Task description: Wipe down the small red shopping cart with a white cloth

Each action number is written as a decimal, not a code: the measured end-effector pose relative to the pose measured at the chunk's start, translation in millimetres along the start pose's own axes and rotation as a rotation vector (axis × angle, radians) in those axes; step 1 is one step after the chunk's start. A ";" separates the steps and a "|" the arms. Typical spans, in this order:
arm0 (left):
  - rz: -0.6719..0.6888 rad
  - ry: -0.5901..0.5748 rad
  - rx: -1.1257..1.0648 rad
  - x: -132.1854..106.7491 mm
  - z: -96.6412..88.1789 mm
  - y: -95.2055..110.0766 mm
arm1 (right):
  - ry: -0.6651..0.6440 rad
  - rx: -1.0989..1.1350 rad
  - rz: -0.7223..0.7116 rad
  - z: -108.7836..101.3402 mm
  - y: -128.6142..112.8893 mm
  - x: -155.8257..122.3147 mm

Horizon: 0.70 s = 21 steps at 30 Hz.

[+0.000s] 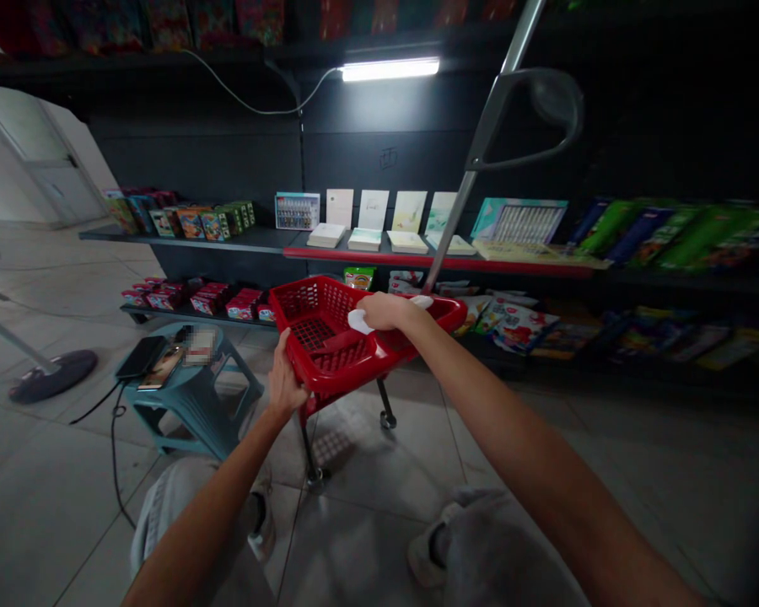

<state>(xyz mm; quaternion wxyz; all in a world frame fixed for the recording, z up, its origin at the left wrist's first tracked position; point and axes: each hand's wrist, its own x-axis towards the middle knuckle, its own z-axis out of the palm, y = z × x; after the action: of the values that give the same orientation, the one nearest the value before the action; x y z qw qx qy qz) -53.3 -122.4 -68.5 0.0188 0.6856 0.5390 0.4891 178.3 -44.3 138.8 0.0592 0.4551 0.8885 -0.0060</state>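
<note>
A small red plastic shopping cart (354, 371) stands on caster wheels in front of me. My left hand (286, 379) is closed on the near left rim of its basket, thumb on the outer side. My right hand (387, 312) is closed on a white cloth or tissue (359, 321) and presses it on the cart's top at the middle divider. Part of the cloth sticks out on either side of the fingers. A slanted metal pole (452, 217) with a grey loop handle (481, 135) rises behind the cart's right side; its lower joint is hidden.
Dark shelving (221, 160) stands behind the cart, with books (367, 239), snack bags (519, 324) and small boxes (212, 223). A lit tube lamp (390, 69) hangs above. At left, a blue-green stool (196, 405) carries a phone (162, 368) and black device; a cable trails down.
</note>
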 end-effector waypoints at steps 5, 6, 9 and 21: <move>-0.025 -0.021 0.000 1.0 -1.8 -0.4 | 0.216 0.316 -0.238 11.3 -14.3 -32.5; -0.024 -0.030 0.007 1.4 -2.2 0.1 | 0.258 0.346 -0.248 14.9 -16.3 -38.7; -0.010 -0.044 0.024 3.4 -2.9 1.1 | 0.386 0.409 -0.295 25.6 -18.5 -55.8; 0.035 -0.080 0.039 9.5 1.3 -12.2 | 0.766 0.377 -0.180 70.5 55.3 -124.0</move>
<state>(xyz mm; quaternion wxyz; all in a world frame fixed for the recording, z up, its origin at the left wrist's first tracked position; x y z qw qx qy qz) -61.8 -109.4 -69.7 0.0183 0.7142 0.5352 0.4507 301.9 -116.6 84.9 -0.3595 0.3481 0.8658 -0.0040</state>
